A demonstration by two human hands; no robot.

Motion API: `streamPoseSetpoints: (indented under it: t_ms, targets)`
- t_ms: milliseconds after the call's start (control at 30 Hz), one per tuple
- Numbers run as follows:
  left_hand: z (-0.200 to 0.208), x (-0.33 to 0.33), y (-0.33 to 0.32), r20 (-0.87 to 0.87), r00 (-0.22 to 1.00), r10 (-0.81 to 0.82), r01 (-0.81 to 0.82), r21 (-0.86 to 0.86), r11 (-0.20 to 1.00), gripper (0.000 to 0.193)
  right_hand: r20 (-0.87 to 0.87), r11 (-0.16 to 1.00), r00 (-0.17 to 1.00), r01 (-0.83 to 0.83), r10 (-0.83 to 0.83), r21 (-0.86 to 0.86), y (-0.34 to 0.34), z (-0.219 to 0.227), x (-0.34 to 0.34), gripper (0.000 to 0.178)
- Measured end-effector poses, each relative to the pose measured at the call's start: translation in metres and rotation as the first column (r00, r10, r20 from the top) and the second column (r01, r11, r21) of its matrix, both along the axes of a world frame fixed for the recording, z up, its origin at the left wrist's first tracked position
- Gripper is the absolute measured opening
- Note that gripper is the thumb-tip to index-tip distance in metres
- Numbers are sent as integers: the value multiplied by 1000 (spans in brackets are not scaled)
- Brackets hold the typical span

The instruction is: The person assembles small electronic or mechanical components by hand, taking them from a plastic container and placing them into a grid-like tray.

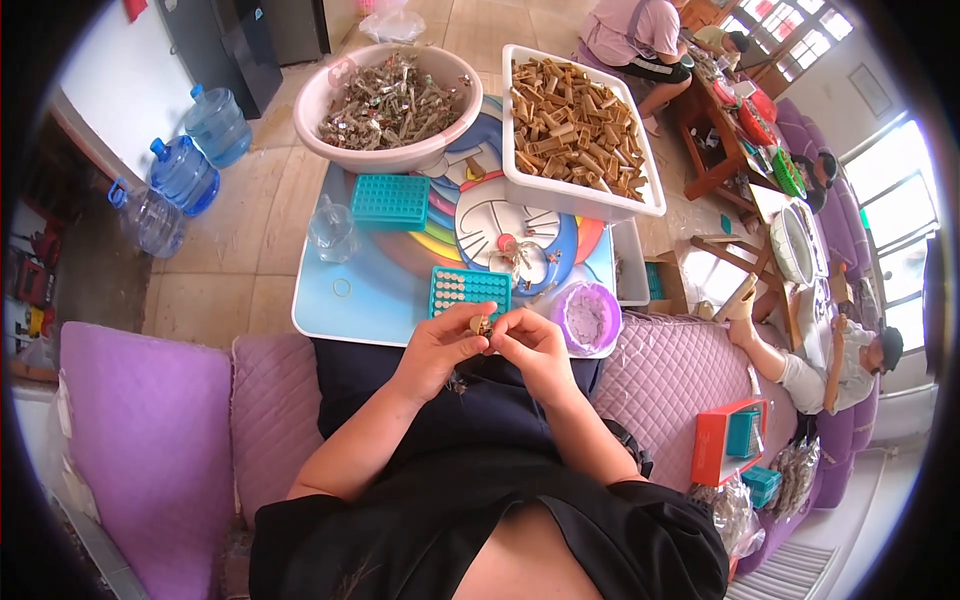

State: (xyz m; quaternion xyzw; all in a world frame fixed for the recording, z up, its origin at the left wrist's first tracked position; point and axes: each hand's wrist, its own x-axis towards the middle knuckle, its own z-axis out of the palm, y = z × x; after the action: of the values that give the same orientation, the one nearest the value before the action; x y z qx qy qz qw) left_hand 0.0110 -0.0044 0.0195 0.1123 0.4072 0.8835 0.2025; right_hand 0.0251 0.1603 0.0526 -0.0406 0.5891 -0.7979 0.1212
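My left hand (446,345) and my right hand (531,350) meet over my lap at the table's near edge. Their fingertips pinch a small brown piece with a dark part (482,326); its exact kind is too small to make out. Just beyond them lies a teal rack (496,290), with whitish round pieces in many of its holes. Right of this rack stands a purple bowl (557,316) of pale, whitish contents. A tangle of thin strands with a red bit (508,245) rests on the cartoon-printed table (380,315).
At the back of the table are a pink basin (400,159) of greyish bundles and a white bin (570,200) of short brown pieces. Another teal rack (390,203) and a clear jug (332,232) stand at left. Large water bottles (186,177) line the floor. Other people sit at right.
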Motion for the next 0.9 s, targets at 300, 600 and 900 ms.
streamPoseSetpoints:
  t_ms: [300, 600, 900]
  targets:
    - [-1, -1, -5, -43, 999, -9, 3, -136, 991, 36, 57, 998, 997, -46, 49, -43, 4, -9, -2, 9]
    - [-2, -2, -4, 6, 1000, 7, -6, -133, 991, 36, 35, 980, 998, -44, 52, -193, 1, -19, -6, 7]
    - [11, -1, -1, -141, 988, -68, 61, -57, 997, 28, -21, 966, 983, -182, 181, -183, 7, -17, -9, 29]
